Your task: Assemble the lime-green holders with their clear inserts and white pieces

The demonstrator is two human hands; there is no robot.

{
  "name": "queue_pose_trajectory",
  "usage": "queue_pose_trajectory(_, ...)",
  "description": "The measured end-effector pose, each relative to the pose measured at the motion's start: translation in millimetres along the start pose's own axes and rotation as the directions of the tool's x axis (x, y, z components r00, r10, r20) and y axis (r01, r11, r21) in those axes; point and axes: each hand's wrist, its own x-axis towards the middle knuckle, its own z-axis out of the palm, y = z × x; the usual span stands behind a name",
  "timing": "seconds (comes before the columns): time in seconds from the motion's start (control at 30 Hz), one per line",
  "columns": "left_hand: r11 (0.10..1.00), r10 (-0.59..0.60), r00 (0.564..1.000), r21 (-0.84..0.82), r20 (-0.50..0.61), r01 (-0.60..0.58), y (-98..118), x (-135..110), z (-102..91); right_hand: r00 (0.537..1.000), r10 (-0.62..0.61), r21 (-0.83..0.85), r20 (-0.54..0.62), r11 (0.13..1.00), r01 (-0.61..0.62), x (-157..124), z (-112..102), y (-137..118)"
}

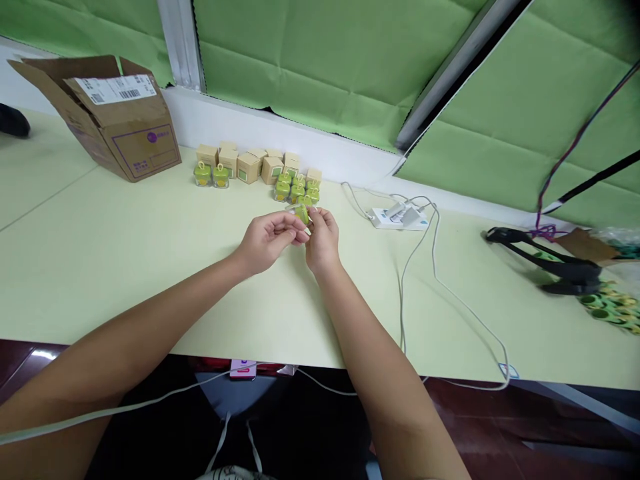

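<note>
My left hand [267, 239] and my right hand [323, 239] meet above the pale green table [125, 267], fingers pinched together on one small green item [301, 213] in clear wrapping. Just beyond them lies a cluster of several similar green items [296, 190]. Two more green items [211, 175] stand further left. Behind these runs a row of several small tan boxes [250, 163].
An open cardboard carton [117, 117] lies on its side at the back left. A white power strip [397, 217] with grey cables [435, 280] sits to the right. Black straps [550, 260] and green packets [610, 307] lie at the far right. Green fabric covers the wall.
</note>
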Motion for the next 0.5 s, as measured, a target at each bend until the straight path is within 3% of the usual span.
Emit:
queue_pose_trajectory(0.2,0.992,-0.027,0.997,-0.125,0.075,0.037,5.6,0.6,2.5,0.998,-0.042,-0.001,0.053,0.999,0.042,4.1,-4.3,7.9)
queue_pose_trajectory(0.5,0.999,-0.019,0.98,0.028,0.196,0.014,-8.1,-11.9,9.0,0.994,-0.106,-0.151,-0.025,0.983,0.101,15.5,-9.9,17.8)
